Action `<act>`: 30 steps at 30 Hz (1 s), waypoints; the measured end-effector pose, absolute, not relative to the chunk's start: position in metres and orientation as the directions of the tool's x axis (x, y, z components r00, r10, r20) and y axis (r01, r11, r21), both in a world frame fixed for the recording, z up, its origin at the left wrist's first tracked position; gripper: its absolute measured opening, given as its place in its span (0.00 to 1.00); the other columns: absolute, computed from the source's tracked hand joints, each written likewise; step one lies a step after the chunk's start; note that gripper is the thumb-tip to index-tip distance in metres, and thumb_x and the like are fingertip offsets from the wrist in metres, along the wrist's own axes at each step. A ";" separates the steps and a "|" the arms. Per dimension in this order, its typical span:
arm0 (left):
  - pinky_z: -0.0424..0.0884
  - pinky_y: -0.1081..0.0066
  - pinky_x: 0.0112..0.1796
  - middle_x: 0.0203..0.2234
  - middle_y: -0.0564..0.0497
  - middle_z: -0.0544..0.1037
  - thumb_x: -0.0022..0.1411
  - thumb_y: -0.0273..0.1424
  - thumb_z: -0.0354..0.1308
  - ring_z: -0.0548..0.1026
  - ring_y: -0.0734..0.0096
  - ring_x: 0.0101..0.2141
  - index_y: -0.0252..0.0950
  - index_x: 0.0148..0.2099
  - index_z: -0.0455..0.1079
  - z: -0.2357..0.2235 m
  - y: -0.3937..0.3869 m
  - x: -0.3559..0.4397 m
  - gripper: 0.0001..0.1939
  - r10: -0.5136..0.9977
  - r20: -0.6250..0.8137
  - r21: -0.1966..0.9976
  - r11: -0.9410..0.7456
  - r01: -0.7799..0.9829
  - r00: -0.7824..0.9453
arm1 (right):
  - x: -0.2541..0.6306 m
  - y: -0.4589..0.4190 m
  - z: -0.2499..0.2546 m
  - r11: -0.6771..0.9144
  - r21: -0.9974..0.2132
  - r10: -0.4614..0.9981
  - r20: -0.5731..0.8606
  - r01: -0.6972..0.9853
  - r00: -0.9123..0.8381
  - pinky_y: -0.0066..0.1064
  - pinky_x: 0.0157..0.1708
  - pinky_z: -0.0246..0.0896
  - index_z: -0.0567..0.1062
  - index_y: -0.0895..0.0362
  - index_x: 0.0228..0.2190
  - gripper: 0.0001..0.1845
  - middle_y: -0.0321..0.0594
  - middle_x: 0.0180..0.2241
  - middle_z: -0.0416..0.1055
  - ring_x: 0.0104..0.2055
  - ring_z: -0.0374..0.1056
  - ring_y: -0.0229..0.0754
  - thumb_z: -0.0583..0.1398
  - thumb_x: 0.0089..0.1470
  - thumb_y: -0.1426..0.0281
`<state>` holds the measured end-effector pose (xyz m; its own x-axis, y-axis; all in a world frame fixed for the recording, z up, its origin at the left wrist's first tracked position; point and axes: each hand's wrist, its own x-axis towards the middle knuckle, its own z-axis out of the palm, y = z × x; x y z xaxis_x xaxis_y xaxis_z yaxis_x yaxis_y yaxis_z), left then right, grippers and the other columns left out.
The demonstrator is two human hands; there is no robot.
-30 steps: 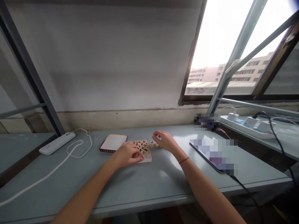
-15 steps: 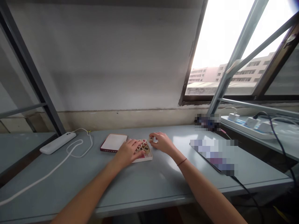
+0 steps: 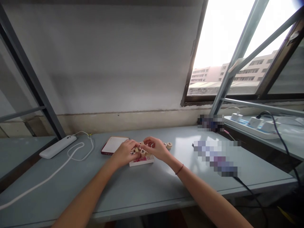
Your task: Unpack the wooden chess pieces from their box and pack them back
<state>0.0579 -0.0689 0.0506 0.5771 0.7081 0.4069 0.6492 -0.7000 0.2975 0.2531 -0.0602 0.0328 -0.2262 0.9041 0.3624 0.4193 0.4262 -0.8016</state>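
Note:
Round wooden Chinese chess pieces (image 3: 142, 152), marked with characters, fill part of a shallow white box (image 3: 142, 161). My left hand (image 3: 125, 152) curls around the pieces at the box's left side, thumb towards me and fingers on the far side. Above the right part of the box, my right hand (image 3: 153, 147) has its thumb and fingers closed around one or more pieces; the fingers partly hide them. Two loose Chinese chess pieces (image 3: 169, 145) lie on the table just right of my right hand.
The dark red box lid (image 3: 114, 145), white inside, lies left of the box. A white power bank (image 3: 58, 147) with a white cable is farther left. At right are a blurred-out flat device (image 3: 216, 158) with a black cord and a power strip (image 3: 251, 128). A wall stands behind.
My right hand has moved left from beside the box to over the pieces. Loose pieces now show on the table to its right. My left hand has shifted slightly.

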 end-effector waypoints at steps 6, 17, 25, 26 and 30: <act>0.63 0.72 0.37 0.31 0.53 0.72 0.52 0.27 0.57 0.68 0.69 0.36 0.36 0.29 0.66 0.060 -0.070 0.050 0.02 0.657 0.226 0.341 -0.745 0.573 0.719 | 0.256 -0.061 0.036 0.459 -0.784 0.888 0.400 0.417 -0.225 0.27 0.27 0.59 0.72 0.56 0.33 0.15 0.38 0.30 0.73 0.28 0.64 0.35 0.59 0.48 0.58; 0.63 0.68 0.43 0.35 0.52 0.71 0.46 0.35 0.63 0.67 0.63 0.42 0.44 0.35 0.77 0.055 -0.070 0.041 0.10 0.691 0.086 0.323 -0.701 0.636 0.718 | 0.251 -0.072 0.036 0.548 -0.625 0.837 0.412 0.556 -0.361 0.26 0.29 0.56 0.71 0.54 0.35 0.10 0.35 0.29 0.71 0.30 0.63 0.36 0.60 0.47 0.66; 0.64 0.71 0.37 0.29 0.51 0.71 0.54 0.28 0.49 0.68 0.68 0.34 0.38 0.30 0.72 0.064 -0.066 0.035 0.10 0.745 0.171 0.283 -0.664 0.692 0.645 | 0.236 -0.078 0.024 0.740 -0.399 0.672 0.468 0.541 -0.574 0.26 0.33 0.56 0.73 0.56 0.29 0.05 0.37 0.28 0.71 0.32 0.64 0.37 0.62 0.49 0.68; 0.64 0.71 0.36 0.28 0.51 0.71 0.55 0.28 0.48 0.68 0.68 0.34 0.37 0.31 0.71 0.064 -0.065 0.035 0.10 0.754 0.188 0.275 -0.656 0.703 0.630 | 0.233 -0.078 0.021 0.758 -0.363 0.651 0.469 0.542 -0.597 0.26 0.35 0.56 0.73 0.56 0.29 0.05 0.38 0.28 0.71 0.33 0.65 0.38 0.62 0.50 0.67; 0.64 0.71 0.36 0.29 0.51 0.72 0.55 0.28 0.47 0.68 0.66 0.35 0.37 0.31 0.70 0.062 -0.062 0.035 0.10 0.752 0.213 0.259 -0.659 0.706 0.624 | 0.225 -0.079 0.013 0.792 -0.237 0.600 0.469 0.563 -0.648 0.28 0.36 0.56 0.75 0.55 0.28 0.07 0.39 0.27 0.72 0.33 0.65 0.39 0.59 0.53 0.66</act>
<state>0.0351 -0.0617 0.0616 0.6239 0.7520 0.2127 0.7062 -0.6591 0.2587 0.2252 -0.0788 0.0131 -0.6480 0.6004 0.4686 0.5625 0.7921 -0.2370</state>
